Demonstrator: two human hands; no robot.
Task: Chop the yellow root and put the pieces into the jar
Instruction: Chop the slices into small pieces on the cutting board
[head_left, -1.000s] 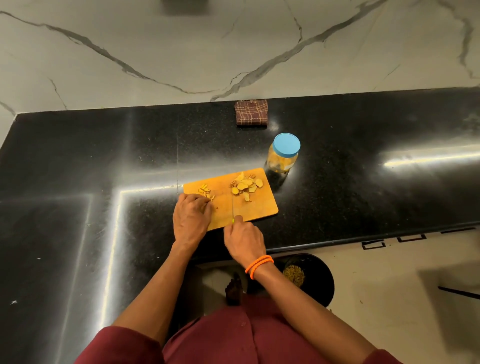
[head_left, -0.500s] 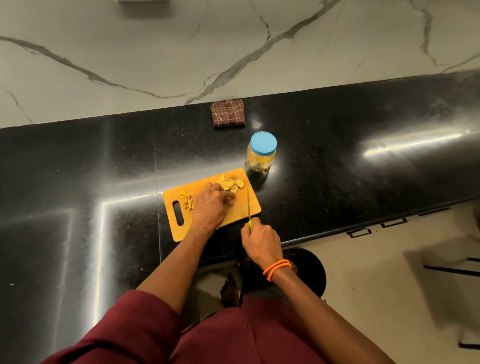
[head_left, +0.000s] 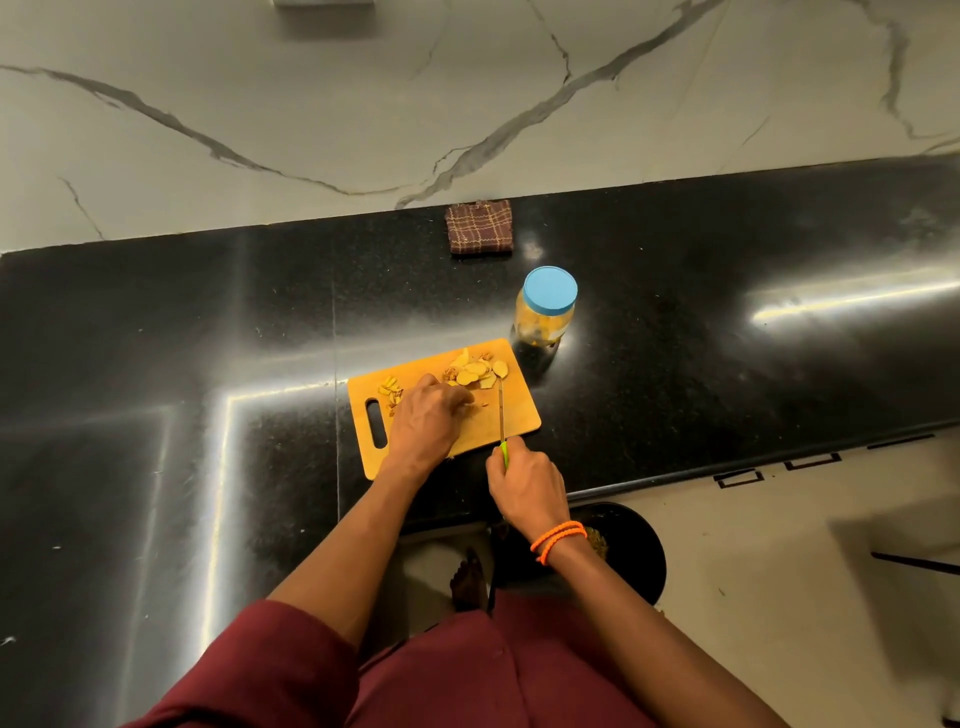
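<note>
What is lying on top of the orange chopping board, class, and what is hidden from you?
On the chopping board: yellow slices, smaller bits, the left hand, and the knife held by the right hand. Whatever lies beneath the left hand is covered.

One jar (head_left: 544, 317), one cutting board (head_left: 519, 415), one knife (head_left: 501, 410), two hands, one cloth (head_left: 479, 227).

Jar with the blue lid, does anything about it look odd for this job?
The clear jar with the blue lid is closed, though cut yellow root slices on the orange cutting board must go in. Nothing looks spilled or damaged.
</note>
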